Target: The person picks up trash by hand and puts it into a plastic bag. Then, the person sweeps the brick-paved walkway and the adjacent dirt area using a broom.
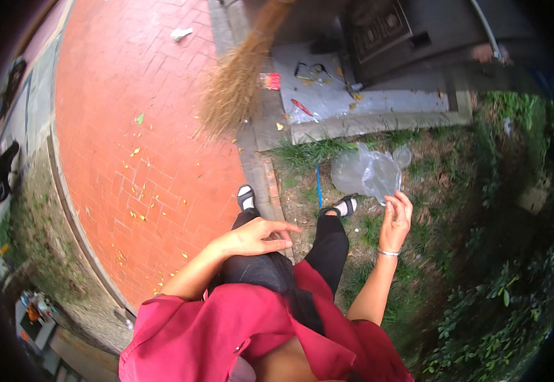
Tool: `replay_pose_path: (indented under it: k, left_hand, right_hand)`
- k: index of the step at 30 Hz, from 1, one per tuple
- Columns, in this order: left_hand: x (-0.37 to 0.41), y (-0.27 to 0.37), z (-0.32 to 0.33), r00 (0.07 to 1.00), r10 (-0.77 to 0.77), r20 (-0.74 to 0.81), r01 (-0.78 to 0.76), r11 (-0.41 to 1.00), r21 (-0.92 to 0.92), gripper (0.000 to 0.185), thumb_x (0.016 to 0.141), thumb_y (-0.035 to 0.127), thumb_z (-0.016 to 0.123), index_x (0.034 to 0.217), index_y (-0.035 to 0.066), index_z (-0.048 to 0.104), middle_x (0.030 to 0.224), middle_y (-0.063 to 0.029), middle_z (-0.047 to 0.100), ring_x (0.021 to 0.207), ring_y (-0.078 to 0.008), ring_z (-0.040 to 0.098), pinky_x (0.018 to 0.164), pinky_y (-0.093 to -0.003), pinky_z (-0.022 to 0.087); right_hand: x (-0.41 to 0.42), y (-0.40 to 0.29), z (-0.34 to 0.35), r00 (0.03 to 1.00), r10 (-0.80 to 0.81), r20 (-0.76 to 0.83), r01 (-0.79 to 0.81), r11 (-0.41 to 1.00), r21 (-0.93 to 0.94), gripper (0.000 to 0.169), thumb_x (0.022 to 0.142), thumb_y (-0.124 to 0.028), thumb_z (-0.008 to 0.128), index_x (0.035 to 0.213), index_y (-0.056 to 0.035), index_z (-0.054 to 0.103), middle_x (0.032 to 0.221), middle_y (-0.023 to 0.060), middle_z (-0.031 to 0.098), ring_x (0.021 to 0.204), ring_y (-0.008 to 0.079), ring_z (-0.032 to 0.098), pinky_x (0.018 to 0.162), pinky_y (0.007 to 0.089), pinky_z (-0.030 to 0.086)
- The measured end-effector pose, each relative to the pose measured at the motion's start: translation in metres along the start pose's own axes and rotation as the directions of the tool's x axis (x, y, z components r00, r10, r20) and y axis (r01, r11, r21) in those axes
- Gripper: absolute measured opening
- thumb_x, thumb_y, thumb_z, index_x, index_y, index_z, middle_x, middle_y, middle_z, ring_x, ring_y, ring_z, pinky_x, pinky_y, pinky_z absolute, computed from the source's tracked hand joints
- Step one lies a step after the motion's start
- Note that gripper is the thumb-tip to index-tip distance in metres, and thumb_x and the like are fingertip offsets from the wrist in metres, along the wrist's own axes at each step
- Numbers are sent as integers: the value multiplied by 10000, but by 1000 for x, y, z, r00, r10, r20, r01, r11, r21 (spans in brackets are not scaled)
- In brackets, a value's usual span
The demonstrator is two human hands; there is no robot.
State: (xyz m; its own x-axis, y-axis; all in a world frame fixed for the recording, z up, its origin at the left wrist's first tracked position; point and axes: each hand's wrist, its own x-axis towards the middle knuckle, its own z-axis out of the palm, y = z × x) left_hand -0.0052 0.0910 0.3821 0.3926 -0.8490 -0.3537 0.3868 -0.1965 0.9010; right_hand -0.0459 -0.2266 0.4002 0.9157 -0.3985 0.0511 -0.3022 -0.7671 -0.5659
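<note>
My right hand [396, 217], with a bracelet at the wrist, pinches the edge of a clear plastic bag [365, 169] between thumb and fingers. The bag spreads out over the grass, beyond my foot in its black sandal [346, 206]. My left hand [260, 236] hovers in front of my dark trousers, fingers apart and nothing in it. A round, clear plastic piece [402, 156] shows beside the bag; I cannot tell whether it is separate. Just left of the bag, a thin blue stick [319, 185] reaches down to the sandal.
A straw broom [236, 86] stands over the kerb, its handle leaving the view. Behind it is a dark box-like unit [391, 38] on a grey slab [382, 102] with a red wrapper [301, 107]. White litter [180, 34] lies on red paving [114, 129]. Shrubs [477, 329] grow at right.
</note>
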Motion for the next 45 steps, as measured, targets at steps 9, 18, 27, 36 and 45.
replay_pose_path:
  k: [9,18,27,36,45]
  left_hand:
    - [-168,21,-59,990,-27,-135,15,996,-93,298,863,142,526,1148,59,554,924,-69,648,895,-133,587,816,-295,441]
    - [-236,34,-63,886,-24,-464,-66,982,-177,228,866,125,538,1062,28,600,913,-94,651,865,-130,597,771,-263,468]
    - [-246,88,-101,731,-196,-654,11,961,-276,251,872,147,528,1083,22,583,911,-96,651,883,-144,596,787,-268,465]
    - [-224,109,-137,725,-237,-647,84,962,-258,262,872,123,517,1102,4,561,901,-100,643,890,-153,601,794,-271,461]
    - [-238,167,-211,594,357,-721,15,892,453,293,796,58,570,1087,24,556,1028,-108,579,952,-189,557,789,-309,452]
  right_hand:
    - [11,-126,79,925,120,361,-176,976,125,262,878,-244,546,726,-31,544,569,39,568,480,96,526,485,256,420]
    - [125,-172,175,869,-398,295,378,917,124,466,718,-143,671,1154,-78,519,1066,152,521,863,262,565,800,332,452]
    - [406,-199,255,974,-27,-226,119,908,402,558,700,-337,711,1005,105,561,837,123,621,745,166,564,714,277,439]
    - [434,-235,262,983,182,32,-167,800,576,421,746,-273,674,935,87,564,896,158,617,798,234,577,747,336,433]
    - [271,-315,234,997,-63,-40,68,535,842,64,761,-4,587,740,-32,533,728,27,564,675,129,544,669,272,452]
